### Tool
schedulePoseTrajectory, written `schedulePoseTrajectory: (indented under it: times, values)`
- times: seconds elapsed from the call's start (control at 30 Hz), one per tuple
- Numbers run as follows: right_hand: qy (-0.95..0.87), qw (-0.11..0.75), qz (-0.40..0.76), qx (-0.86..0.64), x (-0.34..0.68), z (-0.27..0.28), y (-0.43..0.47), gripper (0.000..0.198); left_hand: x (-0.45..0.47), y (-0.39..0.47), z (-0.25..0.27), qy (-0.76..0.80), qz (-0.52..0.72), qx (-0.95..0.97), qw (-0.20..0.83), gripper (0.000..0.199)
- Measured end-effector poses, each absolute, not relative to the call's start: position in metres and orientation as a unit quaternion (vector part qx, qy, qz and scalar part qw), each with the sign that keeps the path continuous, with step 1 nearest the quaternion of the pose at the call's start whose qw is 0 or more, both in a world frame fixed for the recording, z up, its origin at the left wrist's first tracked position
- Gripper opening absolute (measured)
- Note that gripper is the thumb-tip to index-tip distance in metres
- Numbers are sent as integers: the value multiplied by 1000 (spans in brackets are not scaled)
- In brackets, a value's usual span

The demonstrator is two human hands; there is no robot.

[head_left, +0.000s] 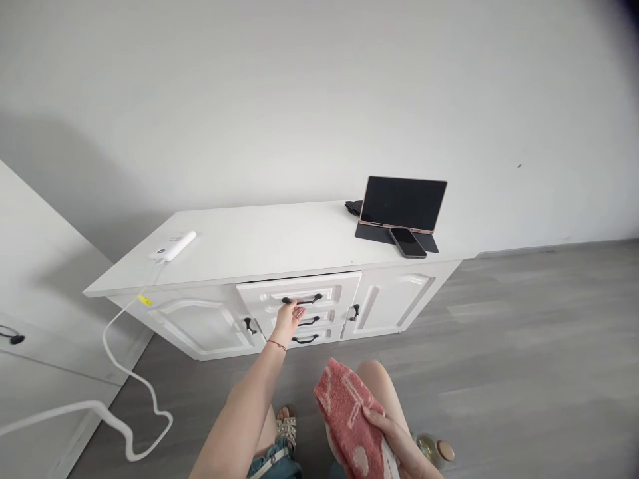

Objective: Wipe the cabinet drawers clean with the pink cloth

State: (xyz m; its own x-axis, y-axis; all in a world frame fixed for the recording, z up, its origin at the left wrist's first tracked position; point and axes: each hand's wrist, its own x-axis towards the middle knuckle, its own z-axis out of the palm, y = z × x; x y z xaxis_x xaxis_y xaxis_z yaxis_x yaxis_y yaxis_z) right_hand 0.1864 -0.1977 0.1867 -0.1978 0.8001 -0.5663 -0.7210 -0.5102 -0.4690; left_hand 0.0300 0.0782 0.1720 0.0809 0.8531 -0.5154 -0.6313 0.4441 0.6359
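Observation:
My left hand (pixel 289 318) reaches to the top drawer (pixel 269 294) of the white cabinet, its fingers curled at the left end of the black drawer handle (pixel 310 299). A dark gap shows along the drawer's upper edge, so it stands slightly pulled out. Bunched in my right hand (pixel 394 436) is a red towel (pixel 344 409) with a pale pattern, held above my knee. The thumb lies across the towel; the other fingers are mostly hidden. Two lower drawer handles show below my left hand, the middle one (pixel 309 321) partly covered by it.
On the cabinet top (pixel 259 239) are a tablet (pixel 403 203) on a dark stand, a phone (pixel 408 243) and a white device (pixel 174 247) with a trailing white cable (pixel 150 386). A cork-lidded glass jar (pixel 429 447) stands on the floor beside my leg.

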Motion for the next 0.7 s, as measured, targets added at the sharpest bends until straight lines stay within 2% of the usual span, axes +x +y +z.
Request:
schedulePoseTrajectory:
  times: [0.33, 0.53, 0.7]
  values:
    - [-100, 489, 770, -397, 183, 195, -182, 59, 22, 31, 166, 413, 529, 126, 731, 21]
    - [-200, 516, 717, -422, 196, 220, -161, 42, 13, -17, 156, 400, 529, 136, 736, 21]
    - [-265, 496, 714, -418, 204, 247, -139, 42, 9, -51, 149, 408, 523, 121, 738, 20]
